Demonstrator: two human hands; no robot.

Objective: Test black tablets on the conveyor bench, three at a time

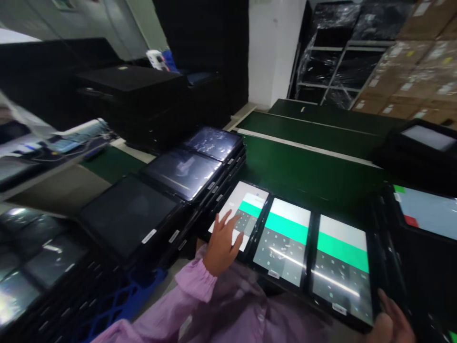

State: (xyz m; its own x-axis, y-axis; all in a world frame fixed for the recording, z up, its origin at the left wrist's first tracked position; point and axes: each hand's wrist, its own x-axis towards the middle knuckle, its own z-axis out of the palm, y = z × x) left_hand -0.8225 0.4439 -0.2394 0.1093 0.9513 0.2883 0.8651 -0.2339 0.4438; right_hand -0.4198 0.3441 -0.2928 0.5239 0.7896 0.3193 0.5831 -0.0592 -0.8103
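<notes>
Three tablets with lit screens lie side by side in front of me, each showing a green band and a keypad. Over the left tablet (254, 196) my left hand (222, 244) is open, its fingers spread at the screen; whether a fingertip touches the glass I cannot tell. The middle tablet (283, 243) has a small white label on its lower edge. At the lower right corner of the right tablet (341, 262), my right hand (392, 318) curls its fingers and thumb around the edge. Part of that hand is cut off by the frame.
Stacked dark-screened tablets (182, 171) stand to the left. More tablets lie by a blue plastic crate (124, 300) at lower left. On the right is another lit tablet (430, 209). A green bench (303, 166) stretches behind; cartons (410, 71) are piled beyond.
</notes>
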